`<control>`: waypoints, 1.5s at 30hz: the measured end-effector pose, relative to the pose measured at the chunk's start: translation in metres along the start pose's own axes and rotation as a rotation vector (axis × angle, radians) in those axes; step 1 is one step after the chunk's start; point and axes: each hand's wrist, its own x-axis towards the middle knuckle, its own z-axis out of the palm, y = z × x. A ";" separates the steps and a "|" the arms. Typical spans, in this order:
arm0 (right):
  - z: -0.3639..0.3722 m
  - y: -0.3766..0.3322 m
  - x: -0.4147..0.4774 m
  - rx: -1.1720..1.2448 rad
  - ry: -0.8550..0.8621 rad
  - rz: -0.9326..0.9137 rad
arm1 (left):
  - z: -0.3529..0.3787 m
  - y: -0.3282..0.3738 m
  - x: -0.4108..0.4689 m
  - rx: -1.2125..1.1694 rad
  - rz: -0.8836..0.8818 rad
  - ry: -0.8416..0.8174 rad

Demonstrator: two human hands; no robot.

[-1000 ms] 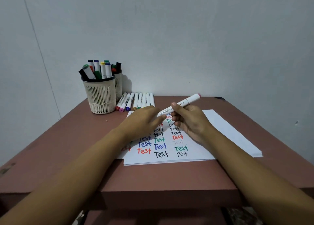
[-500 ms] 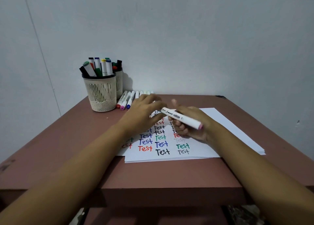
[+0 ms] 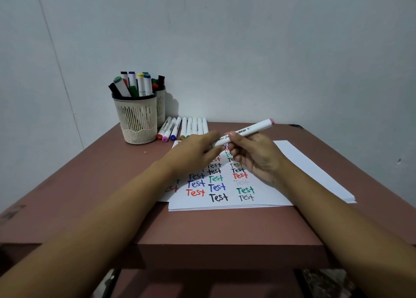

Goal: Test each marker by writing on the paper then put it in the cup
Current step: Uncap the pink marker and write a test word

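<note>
My right hand (image 3: 256,157) grips a white marker with a pink end (image 3: 247,129) above the paper (image 3: 299,162); the pink end points up and to the right. The thumb and fingers of my left hand (image 3: 193,154) pinch the marker's lower left end, which they hide. Rows of the word "Test" in several colours cover the sheet. At the back left, a cream mesh cup (image 3: 137,119) holds several markers. A row of white markers (image 3: 186,127) lies on the table just right of the cup.
A second cup (image 3: 161,105) with markers stands behind the first, against the wall. The paper stack lies on a brown table (image 3: 101,173), whose front edge is near my forearms. The pale wall rises right behind the table.
Half a second ago the marker's pink end pointed down to the right; it has swung back up to the right. My left hand has returned from the marker row to its lower end.
</note>
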 end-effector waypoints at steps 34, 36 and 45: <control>-0.012 -0.007 -0.032 -0.500 0.567 -0.025 | -0.005 -0.022 -0.006 -0.230 -0.461 0.100; -0.014 -0.003 -0.035 -0.526 0.602 -0.019 | -0.004 -0.024 -0.005 -0.234 -0.457 0.092; -0.015 0.001 -0.036 -0.519 0.615 -0.019 | -0.005 -0.025 -0.003 -0.266 -0.464 0.069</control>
